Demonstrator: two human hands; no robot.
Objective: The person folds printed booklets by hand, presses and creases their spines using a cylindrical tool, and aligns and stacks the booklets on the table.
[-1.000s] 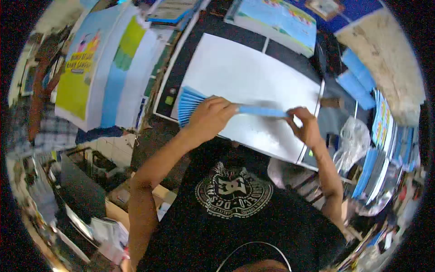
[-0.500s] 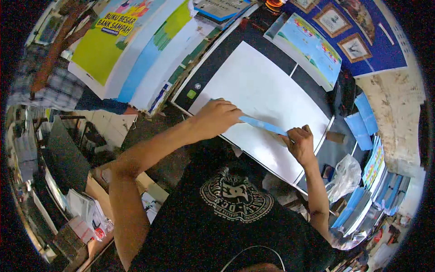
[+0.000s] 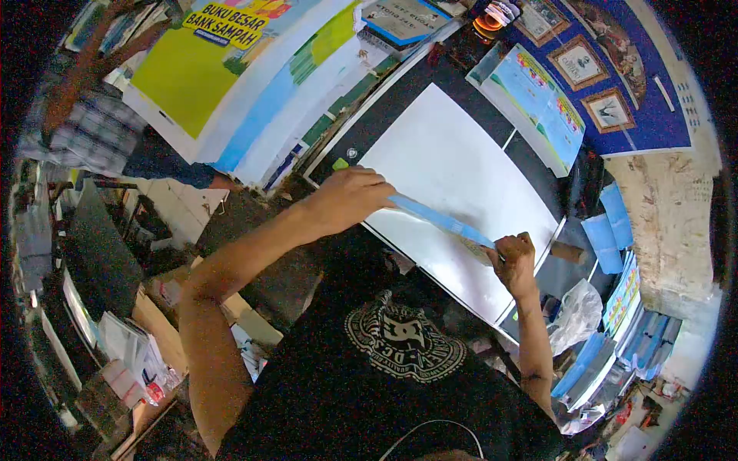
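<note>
A narrow blue strip [image 3: 444, 220] stretches taut between my two hands, above the near edge of a large white sheet [image 3: 453, 146]. At the strip's left end, my left hand [image 3: 350, 201] is closed on it, palm down with the fingers together. My right hand [image 3: 513, 263] pinches the other end with thumb and curled fingers. The sheet lies on a black-topped table [image 3: 392, 107]. Whether the strip touches the sheet is hard to tell.
Tall stacks of printed covers [image 3: 184, 92] stand at the left, beside a person in a checked garment [image 3: 96, 134]. A stack of blue printed sheets [image 3: 538, 100] sits at the back of the table. A brown roll [image 3: 566, 252] and clear plastic bag [image 3: 578, 311] lie at right.
The view has tilted and shifted, so the table appears lower. My hands are slightly farther apart, and more of the blue strip shows between them. Both still grip it.
</note>
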